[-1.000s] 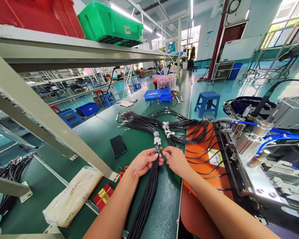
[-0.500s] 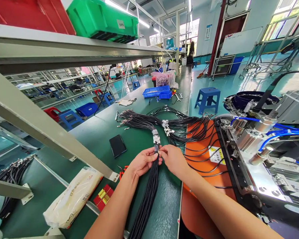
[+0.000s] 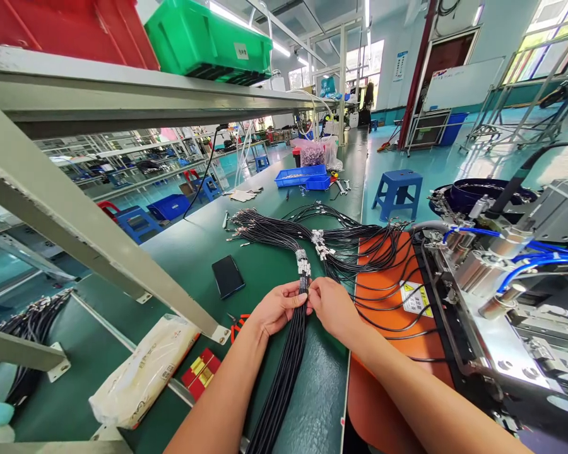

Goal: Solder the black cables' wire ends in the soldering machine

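A thick bundle of black cables (image 3: 284,372) runs up the green table from the near edge, with white connectors (image 3: 303,262) gathered just beyond my hands. My left hand (image 3: 283,307) wraps round the bundle below these connectors, its thumb lying across the cables. At the bundle's right side, my right hand (image 3: 331,306) is closed with its fingertips pinched against it; whatever is between them is too small to make out. Past the connectors the cables fan out leftward to loose metal ends (image 3: 241,221). A second group of black cables (image 3: 355,243) with white connectors lies to the right.
A black phone (image 3: 228,276) lies left of my hands. Nearer are red-handled pliers (image 3: 236,326), a tissue pack (image 3: 144,372) and a slanted shelf post (image 3: 137,252). A machine (image 3: 478,284) with an orange plate (image 3: 407,334) stands right. Blue trays (image 3: 303,176) sit farther back.
The view has shifted slightly, so everything sits a little further right. My right hand's fingers are curled a bit closer at the bundle; the left keeps its hold.
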`<state>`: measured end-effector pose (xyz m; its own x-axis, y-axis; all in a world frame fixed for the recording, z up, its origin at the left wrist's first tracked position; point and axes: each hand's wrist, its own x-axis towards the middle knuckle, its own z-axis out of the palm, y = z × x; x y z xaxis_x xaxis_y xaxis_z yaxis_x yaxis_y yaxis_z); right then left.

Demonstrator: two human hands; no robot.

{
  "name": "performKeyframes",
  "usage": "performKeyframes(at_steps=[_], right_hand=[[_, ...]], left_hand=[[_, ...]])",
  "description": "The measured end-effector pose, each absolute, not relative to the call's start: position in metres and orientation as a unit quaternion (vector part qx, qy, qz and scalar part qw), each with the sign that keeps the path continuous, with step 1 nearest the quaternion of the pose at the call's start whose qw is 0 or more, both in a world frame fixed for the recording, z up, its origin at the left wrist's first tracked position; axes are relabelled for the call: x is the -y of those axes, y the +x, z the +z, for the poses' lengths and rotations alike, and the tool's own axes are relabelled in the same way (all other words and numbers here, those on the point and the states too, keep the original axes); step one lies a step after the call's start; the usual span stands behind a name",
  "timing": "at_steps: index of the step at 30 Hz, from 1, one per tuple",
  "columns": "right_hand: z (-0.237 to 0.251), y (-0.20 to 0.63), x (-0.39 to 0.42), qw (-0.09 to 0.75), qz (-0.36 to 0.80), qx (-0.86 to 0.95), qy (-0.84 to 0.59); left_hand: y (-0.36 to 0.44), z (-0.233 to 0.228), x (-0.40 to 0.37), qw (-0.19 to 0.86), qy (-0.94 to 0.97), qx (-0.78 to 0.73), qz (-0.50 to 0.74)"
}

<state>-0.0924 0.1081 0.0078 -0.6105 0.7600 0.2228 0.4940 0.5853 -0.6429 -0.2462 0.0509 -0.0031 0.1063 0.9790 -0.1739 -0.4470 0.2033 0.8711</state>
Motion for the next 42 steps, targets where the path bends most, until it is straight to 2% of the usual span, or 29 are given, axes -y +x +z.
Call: performKeyframes(at_steps=[7,13,16,28,35,42], right_hand=[[0.006,-0.086,-0.111,0.268,0.331,0.811,-0.400],[0.000,-0.094,-0.119,0.197,0.499,0.738,-0.409],[0.000,-0.099,-0.119,0.189,0.544,0.706,-0.412],[0.020,-0.109,-0.137,0.127,0.538,0.705,-0.444],[0.012,-0.098,-0.139,0.175,0.554,0.689,-0.433],[0.015,-0.096,-0.134,0.225,0.635,0.644,-0.364]], left_hand=[[-0.248,-0.006,-0.051,0.659,0.327,-0.417,0.534],[-0.248,-0.006,-0.051,0.656,0.327,-0.417,0.538],[-0.248,-0.005,-0.051,0.657,0.332,-0.412,0.537],[-0.245,0.002,-0.050,0.663,0.325,-0.422,0.526],[-0.248,0.004,-0.048,0.662,0.307,-0.424,0.536],[-0.256,0.012,-0.045,0.668,0.295,-0.386,0.564]])
